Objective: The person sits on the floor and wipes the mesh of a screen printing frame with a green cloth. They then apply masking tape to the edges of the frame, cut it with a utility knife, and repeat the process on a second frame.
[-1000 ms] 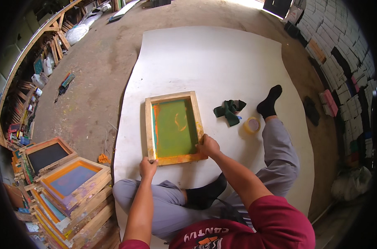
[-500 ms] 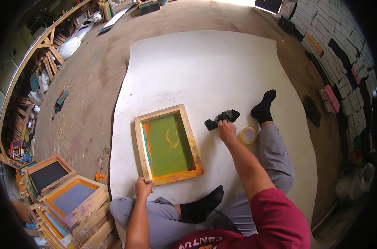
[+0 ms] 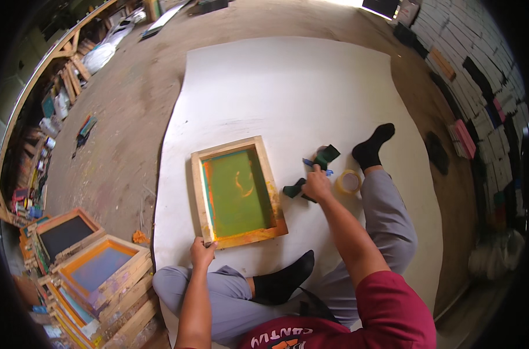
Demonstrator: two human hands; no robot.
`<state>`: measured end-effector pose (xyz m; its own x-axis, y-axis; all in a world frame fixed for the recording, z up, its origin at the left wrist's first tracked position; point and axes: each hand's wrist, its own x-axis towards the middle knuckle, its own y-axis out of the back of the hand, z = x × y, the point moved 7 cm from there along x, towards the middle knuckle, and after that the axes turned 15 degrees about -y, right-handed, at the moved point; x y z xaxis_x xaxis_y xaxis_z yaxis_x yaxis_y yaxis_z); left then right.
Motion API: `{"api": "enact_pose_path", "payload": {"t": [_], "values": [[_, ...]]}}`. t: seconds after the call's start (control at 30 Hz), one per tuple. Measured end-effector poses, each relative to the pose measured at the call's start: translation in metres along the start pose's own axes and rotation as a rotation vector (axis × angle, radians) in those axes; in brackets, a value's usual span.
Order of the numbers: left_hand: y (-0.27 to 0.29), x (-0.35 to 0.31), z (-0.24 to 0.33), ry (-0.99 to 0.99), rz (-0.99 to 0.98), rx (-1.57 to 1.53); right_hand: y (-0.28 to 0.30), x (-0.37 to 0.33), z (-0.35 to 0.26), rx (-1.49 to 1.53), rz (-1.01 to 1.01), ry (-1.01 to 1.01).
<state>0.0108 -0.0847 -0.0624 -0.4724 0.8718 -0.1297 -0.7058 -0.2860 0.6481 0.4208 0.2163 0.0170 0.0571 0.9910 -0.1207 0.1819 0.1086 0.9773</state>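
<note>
A wooden silk-screen frame (image 3: 265, 174) with green mesh and orange ink stains lies tilted on a white sheet (image 3: 287, 75). My left hand (image 3: 202, 253) is closed round its near left corner. Right of the frame, my right hand (image 3: 318, 185) has its fingertips pinched on a slim blue thing (image 3: 308, 162), whose ends stick out on both sides. Dark green crumpled pieces, perhaps cloth, lie about this hand: one piece (image 3: 330, 153) beyond it, another piece (image 3: 293, 189) to its left. Close by on the right rests a roll of yellowish tape (image 3: 339, 185).
My socked feet (image 3: 285, 278) and legs flank the work on the sheet. More wooden screen frames (image 3: 130, 273) are stacked at the near left. Shelves with bottles and boards line the far left; a white-painted brick wall (image 3: 450, 52) stands on the right.
The green pieces have come apart under my right hand, and the blue thing now shows between them. My left hand keeps its hold; the whole view has shifted slightly.
</note>
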Motion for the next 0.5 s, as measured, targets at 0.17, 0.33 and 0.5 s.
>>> {"api": "enact_pose_path", "payload": {"t": [0.17, 0.33, 0.5], "values": [[0.001, 0.000, 0.009, -0.032, -0.005, 0.053, -0.023, 0.006, 0.034, 0.030, -0.166, -0.081], [0.006, -0.005, 0.008, -0.022, -0.022, 0.121, 0.051, 0.011, -0.022, 0.307, 0.043, 0.045], [0.005, -0.002, 0.021, 0.087, -0.110, 0.134, 0.140, -0.005, -0.102, 0.588, 0.172, 0.250]]}}
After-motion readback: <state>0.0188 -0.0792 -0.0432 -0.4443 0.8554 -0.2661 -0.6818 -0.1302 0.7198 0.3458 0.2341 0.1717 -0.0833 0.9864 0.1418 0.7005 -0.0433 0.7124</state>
